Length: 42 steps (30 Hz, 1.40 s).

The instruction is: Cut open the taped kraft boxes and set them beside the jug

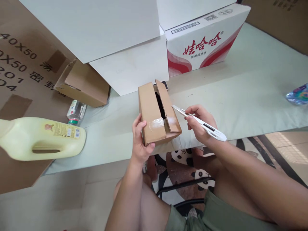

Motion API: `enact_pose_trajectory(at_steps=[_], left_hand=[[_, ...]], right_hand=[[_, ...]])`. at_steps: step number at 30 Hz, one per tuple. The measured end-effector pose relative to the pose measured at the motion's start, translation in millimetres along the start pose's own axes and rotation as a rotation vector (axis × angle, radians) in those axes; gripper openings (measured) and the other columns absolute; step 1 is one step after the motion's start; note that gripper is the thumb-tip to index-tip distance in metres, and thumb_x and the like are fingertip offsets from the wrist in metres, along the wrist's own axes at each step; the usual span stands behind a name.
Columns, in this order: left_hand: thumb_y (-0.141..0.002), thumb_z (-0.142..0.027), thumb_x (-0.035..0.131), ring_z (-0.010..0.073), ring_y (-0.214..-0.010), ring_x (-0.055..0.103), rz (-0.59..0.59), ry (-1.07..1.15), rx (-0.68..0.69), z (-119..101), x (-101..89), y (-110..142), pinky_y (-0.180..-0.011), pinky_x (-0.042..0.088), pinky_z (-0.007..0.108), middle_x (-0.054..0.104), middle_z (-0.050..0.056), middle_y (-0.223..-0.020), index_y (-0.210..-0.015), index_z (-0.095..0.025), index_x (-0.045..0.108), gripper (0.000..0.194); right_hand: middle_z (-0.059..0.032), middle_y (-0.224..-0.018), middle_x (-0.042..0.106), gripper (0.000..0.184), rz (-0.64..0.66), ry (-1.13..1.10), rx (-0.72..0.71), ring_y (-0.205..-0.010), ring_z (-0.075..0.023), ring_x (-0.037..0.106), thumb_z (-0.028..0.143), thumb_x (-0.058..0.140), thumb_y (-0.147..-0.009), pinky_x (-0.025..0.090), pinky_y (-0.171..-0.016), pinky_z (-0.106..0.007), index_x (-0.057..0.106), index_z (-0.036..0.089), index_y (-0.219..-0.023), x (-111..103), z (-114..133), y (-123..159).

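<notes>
1. One cloth-covered table [255, 99] is filling much of the view; white boxes [131, 69] are standing on it, beyond your work.
2. Small cardboard box [149, 104]: you are holding this at the table's near edge, directly in front of you, tilted. Whether the tabletop is bearing any of its weight, I am not able to tell.
3. Its long flap [166, 102] is standing slightly raised, and a dark gap is showing along the top seam. Judgement: you are probably partway through opening the box, the seam parted but the flap not yet folded back.
4. Your left hand [140, 146] is gripping the box's near left corner, fingers along the side, thumb low on the near end.
5. Your right hand [201, 126] is holding a white utility knife [209, 128] in a narrow pinch.
6. The blade [177, 109] is pointing at the flap's outer edge; contact is not resolving clearly.
7. Clear tape [156, 123] is clinging beside the gap's near end. Judgement: freeing the flap is calling for a firm left hold, light shallow strokes, and left fingers well off the blade's line.
</notes>
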<state>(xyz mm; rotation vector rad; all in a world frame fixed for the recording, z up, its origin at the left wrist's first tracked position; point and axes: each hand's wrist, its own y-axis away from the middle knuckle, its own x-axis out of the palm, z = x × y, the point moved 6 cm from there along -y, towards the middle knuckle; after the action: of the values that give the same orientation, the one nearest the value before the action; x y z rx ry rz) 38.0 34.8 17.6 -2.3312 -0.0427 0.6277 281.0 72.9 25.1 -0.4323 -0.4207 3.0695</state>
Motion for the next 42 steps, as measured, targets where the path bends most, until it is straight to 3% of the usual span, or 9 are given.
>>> enact_pose_trajectory(at_steps=[29,42], left_hand=[[-0.086,-0.073,0.052,0.0349,-0.15,0.031,0.031,0.025,-0.025,3.4,-0.5,1.3,-0.118,0.035,0.06,0.032,0.009,-0.156,-0.146,-0.041,0.038,0.07],[-0.085,-0.074,0.053,0.0359,-0.149,0.033,0.016,0.032,-0.022,4.0,-0.5,1.2,-0.117,0.036,0.061,0.033,0.009,-0.157,-0.146,-0.041,0.04,0.071]], right_hand=[[0.0036,-0.073,0.057,0.02,0.139,0.004,-0.021,-0.057,-0.0133,0.051,0.038,0.057,-0.092,0.041,-0.056,-0.03,0.051,0.024,-0.106,5.0,-7.9,2.3],[0.0034,-0.069,0.058,0.017,0.117,0.03,-0.002,-0.056,-0.0139,0.053,0.037,0.058,-0.089,0.04,-0.055,-0.03,0.055,0.023,-0.1,1.4,-7.3,-0.3]])
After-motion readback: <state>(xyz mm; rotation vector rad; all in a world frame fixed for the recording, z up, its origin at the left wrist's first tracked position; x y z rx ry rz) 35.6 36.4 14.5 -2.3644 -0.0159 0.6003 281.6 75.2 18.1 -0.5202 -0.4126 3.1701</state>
